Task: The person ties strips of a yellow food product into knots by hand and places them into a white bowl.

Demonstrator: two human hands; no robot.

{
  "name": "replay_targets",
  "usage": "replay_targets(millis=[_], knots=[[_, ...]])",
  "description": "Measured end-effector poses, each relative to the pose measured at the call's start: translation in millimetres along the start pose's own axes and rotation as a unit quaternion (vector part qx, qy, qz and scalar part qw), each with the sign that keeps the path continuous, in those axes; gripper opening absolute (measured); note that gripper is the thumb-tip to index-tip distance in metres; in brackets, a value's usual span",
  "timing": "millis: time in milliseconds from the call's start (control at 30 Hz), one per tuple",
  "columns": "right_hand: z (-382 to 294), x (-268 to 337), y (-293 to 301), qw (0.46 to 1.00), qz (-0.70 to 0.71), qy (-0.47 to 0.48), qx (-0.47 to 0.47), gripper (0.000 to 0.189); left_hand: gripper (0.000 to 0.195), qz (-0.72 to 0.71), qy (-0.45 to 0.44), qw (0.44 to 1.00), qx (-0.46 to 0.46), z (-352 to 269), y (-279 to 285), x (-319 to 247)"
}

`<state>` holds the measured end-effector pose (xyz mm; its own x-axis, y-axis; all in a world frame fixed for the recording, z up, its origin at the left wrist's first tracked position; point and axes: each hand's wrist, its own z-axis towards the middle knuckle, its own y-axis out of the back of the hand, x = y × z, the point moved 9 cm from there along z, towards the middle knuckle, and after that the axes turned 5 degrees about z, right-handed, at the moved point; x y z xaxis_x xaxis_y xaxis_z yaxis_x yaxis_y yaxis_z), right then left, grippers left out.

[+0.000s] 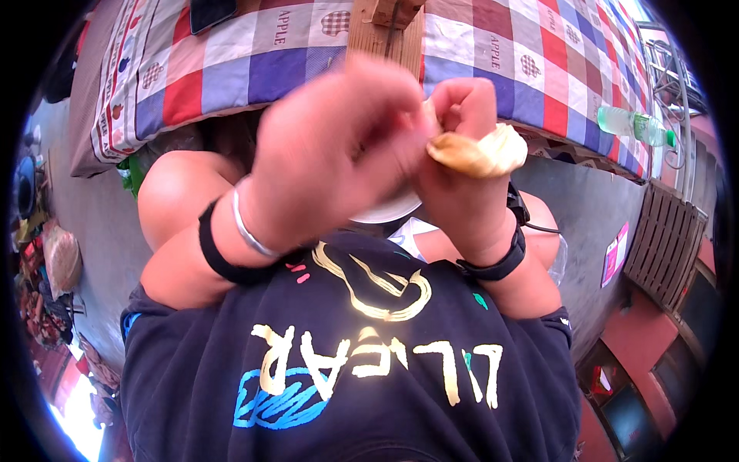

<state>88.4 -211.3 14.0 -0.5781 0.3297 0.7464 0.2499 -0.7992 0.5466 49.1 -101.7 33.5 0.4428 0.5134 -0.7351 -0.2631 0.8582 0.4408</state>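
Observation:
In the head view my left hand [340, 138], with a silver bangle and a black band at its wrist, is blurred. Its fingertips meet the fingers of my right hand [456, 127], and the blur hides whether they grip anything. A yellowish, twisted strip [482, 151] of soft-looking material lies across my right hand, its near end at the fingers; the material is unclear. The right fingers are curled around part of it. Below the hands, mostly covered by them, shows the pale rim of a round vessel [389, 212].
A checked cloth [225, 75] covers the table ahead, with a wooden board [387, 43] and block at its middle edge. A dark flat device [212, 12] lies at the back left. A plastic bottle [635, 124] lies at the right; beyond is a slatted wooden stool [664, 245].

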Motion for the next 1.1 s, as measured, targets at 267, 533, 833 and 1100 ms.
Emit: replay_targets(millis=[267,533,833,1100], knots=[[-4.7,-1.9,14.8,0.977,0.198,0.014,-0.074,0.043,0.03,-0.135,0.123,0.982,-0.039,-5.3,15.2,36.4],[-6.8,7.0,12.3,0.99,0.138,0.022,0.003,0.042,0.052,-0.309,0.22,0.912,0.156,-15.9,-32.5,41.0],[7.2,14.3,3.6,0.989,0.089,0.078,0.087,0.024,0.024,-0.201,0.04,0.977,0.053,-2.0,0.6,15.6],[8.0,13.8,11.1,0.986,-0.001,0.106,0.128,0.024,0.028,-0.135,0.065,0.973,0.178,-1.3,7.2,33.8]])
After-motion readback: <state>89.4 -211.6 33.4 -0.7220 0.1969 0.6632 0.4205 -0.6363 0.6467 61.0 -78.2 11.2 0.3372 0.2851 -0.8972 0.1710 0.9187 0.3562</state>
